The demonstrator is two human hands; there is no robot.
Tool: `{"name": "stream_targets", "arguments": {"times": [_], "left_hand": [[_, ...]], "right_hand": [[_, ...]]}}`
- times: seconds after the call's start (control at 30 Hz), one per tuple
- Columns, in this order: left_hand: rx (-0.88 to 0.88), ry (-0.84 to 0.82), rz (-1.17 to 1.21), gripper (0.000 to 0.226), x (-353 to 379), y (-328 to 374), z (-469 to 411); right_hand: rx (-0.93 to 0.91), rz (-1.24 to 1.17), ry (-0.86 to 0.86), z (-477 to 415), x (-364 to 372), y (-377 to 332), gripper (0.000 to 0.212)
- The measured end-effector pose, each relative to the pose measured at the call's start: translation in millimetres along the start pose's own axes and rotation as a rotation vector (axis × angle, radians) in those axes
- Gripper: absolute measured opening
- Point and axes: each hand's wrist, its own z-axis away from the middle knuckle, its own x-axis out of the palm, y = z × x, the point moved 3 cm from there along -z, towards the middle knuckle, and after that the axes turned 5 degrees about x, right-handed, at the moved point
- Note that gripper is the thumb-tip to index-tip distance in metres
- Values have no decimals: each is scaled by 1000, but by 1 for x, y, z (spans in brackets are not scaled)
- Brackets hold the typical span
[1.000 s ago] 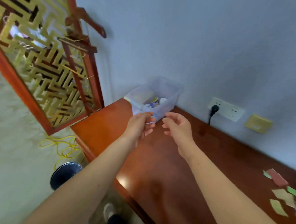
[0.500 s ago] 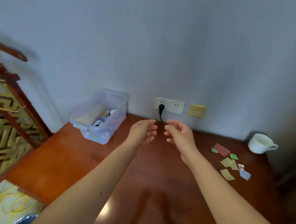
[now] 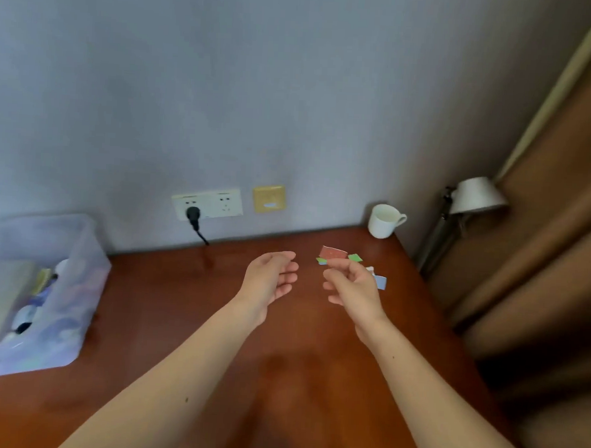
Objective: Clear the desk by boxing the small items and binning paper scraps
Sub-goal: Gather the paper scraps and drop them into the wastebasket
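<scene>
Grey wall [image 3: 260,85] fills the upper two thirds of the frame. Red-brown wooden desk [image 3: 146,301] spans the lower part, its back edge against the wall.

Clear plastic storage box [image 3: 77,315] stands at the left edge of the frame on the desk, lid off. Small items lie inside; blurred, so not told apart.

Both forearms reach in from the bottom edge toward centre frame. Left hand [image 3: 270,280]: palm turned inward, fingers loosely curled, holds nothing, raised over the desk. Right hand [image 3: 352,288]: just right of it, fingers also loosely curled, nothing visibly gripped. The two hands are near each other, not touching.

White-shaded lamp [image 3: 477,195] sits at right, beyond the desk's right edge.

White double socket plate [image 3: 216,202] is on the wall at centre, a black plug [image 3: 193,215] in its left outlet.

White mug [image 3: 385,221] stands in the far right corner of the desk, handle to the right.

Yellow wall plate [image 3: 269,198] is just right of the socket plate.

Paper scraps [image 3: 333,252]: red, green and blue pieces on the desk right of centre, between the mug and the right hand. The hand overlaps part of the cluster; contact cannot be told.
</scene>
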Motion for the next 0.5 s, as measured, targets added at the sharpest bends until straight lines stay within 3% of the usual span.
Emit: {"name": "stream_targets", "arguments": {"times": [0.2,0.5], "left_hand": [[-79,-38,-44,15,48,-28,-22],[-58,16,-104,10,112,-61,-76]], "right_hand": [[74,44,77,-31,-41,18,18],[161,154,29,-122,-95,37,18]]}}
